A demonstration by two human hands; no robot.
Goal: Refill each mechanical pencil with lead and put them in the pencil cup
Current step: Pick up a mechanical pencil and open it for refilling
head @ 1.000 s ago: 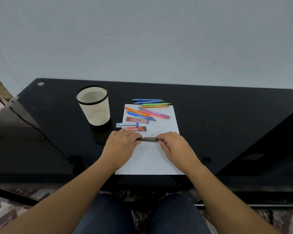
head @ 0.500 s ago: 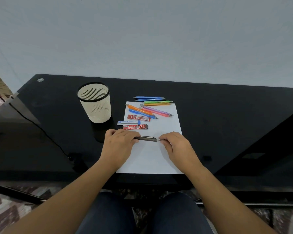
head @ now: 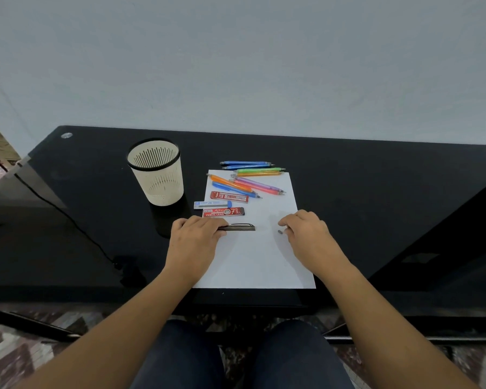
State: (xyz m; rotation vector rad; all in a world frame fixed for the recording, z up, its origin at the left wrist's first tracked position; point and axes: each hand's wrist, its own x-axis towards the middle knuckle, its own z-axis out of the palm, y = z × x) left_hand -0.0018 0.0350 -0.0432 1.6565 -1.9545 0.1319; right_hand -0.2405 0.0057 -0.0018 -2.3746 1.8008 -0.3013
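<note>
Pencil (head: 240, 227) lies left to right on paper (head: 253, 262). Our left grip (head: 195, 238) holds its left end; the other end points at our right grip (head: 306, 234). We cannot tell if that holds the tiny cap (head: 280, 232).

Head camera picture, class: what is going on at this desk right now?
A seated person is refilling pencils. The left hand grips a dark mechanical pencil over the white paper sheet. A small grey cap piece sits apart from it at the fingertips of the right hand; pinched or set down, I cannot tell. The coloured plastic pencils and three lead cases lie untouched. No pencil shows in the cream slotted pencil cup.
</note>
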